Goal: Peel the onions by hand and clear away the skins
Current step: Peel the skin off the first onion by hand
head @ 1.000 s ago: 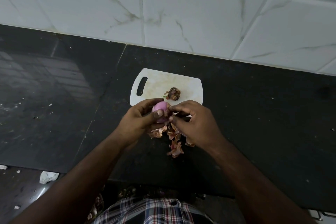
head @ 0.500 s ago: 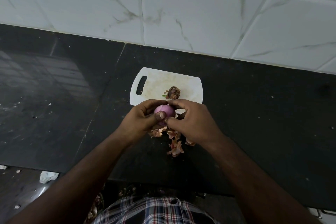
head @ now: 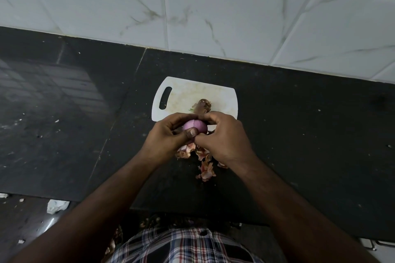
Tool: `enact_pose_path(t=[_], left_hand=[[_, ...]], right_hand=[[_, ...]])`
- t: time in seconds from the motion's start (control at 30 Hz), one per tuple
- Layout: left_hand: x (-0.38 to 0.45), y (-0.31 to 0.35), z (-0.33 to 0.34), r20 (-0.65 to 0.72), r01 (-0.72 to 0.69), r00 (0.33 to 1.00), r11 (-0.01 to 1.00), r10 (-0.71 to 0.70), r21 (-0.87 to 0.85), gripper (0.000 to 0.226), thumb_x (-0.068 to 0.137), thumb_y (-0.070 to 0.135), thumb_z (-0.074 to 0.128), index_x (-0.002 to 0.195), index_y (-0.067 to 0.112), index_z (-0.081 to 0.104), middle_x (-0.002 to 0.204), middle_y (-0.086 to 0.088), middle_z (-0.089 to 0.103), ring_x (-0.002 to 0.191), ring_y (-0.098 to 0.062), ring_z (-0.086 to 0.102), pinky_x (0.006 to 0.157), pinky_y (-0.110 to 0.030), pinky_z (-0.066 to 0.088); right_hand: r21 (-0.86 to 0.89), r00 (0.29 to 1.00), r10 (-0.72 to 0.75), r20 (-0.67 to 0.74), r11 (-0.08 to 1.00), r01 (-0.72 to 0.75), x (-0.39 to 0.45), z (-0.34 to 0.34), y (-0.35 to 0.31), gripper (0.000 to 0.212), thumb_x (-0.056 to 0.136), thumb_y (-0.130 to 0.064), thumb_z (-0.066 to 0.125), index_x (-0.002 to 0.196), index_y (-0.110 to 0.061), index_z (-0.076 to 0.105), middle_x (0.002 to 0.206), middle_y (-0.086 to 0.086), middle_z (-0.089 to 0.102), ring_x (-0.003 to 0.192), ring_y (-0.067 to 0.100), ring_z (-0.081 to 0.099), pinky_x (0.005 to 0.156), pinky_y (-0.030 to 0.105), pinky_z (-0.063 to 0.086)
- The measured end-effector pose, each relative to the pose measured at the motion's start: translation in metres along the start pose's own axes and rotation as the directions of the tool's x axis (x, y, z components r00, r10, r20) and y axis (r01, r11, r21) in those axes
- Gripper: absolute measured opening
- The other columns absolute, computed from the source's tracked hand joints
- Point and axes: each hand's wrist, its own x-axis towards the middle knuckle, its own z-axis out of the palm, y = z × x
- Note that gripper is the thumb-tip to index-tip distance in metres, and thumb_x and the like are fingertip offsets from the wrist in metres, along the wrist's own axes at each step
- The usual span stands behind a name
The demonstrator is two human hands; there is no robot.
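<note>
one onion (head: 195, 127), round, smooth and pink where it is bared, sits gripped between the curled fingers of the left hand (head: 168, 137) and right hand (head: 224, 137) above the dark speckled counter (head: 299, 134), nearly peeled, while papery brown skins (head: 205, 166) beneath and a dry scrap (head: 202, 105) on the white cutting board (head: 183, 94) remain uncleared.

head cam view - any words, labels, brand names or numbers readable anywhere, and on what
None: no text, label, brand or number shows in the head view.
cutting board: plain white, no print.
onion, held by left hand and right hand: no sticker.
wall tiles: grey veining only.
black counter: specks only.
checked shirt: pattern only, no lettering.
</note>
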Motion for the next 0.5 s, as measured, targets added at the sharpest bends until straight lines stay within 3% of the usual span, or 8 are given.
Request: enact_pose_path(t=[0.23,0.33,0.5], left_hand=[[-0.0007,-0.0031,0.0041,-0.005,0.035,0.999,0.999,-0.035,-0.013,0.035,0.087,0.016,0.073,0.122,0.014,0.069,0.118,-0.005,0.073,0.111,-0.024,0.070,0.092,-0.044,0.058],[-0.0020,-0.0039,0.0055,-0.005,0.075,0.997,0.995,-0.075,-0.068,0.036,0.086,0.020,0.075,0.121,0.014,0.070,0.117,-0.007,0.073,0.110,-0.027,0.070,0.091,-0.047,0.058],[-0.0015,-0.0002,0.0050,-0.015,0.132,0.991,0.978,-0.136,-0.159,0.035,0.085,0.021,0.075,0.119,0.015,0.069,0.114,-0.010,0.074,0.101,-0.025,0.072,0.080,-0.036,0.060]], right_hand=[[-0.036,0.999,-0.030,-0.022,0.999,0.029,-0.0008,0.0052,0.0025,0.043,0.083,-0.019,0.073,0.126,-0.021,0.066,0.115,-0.004,0.071,0.091,0.000,0.056,0.071,0.003,0.040],[-0.060,0.999,-0.037,-0.031,0.998,0.035,-0.0013,0.0062,0.0033,0.041,0.087,-0.017,0.071,0.127,-0.020,0.065,0.118,-0.003,0.071,0.101,0.007,0.063,0.082,0.012,0.047],[-0.020,0.999,-0.039,0.002,0.999,0.039,0.0022,-0.0033,0.0090,0.039,0.091,-0.016,0.064,0.130,-0.022,0.065,0.123,-0.004,0.070,0.098,0.009,0.069,0.087,0.019,0.053]])
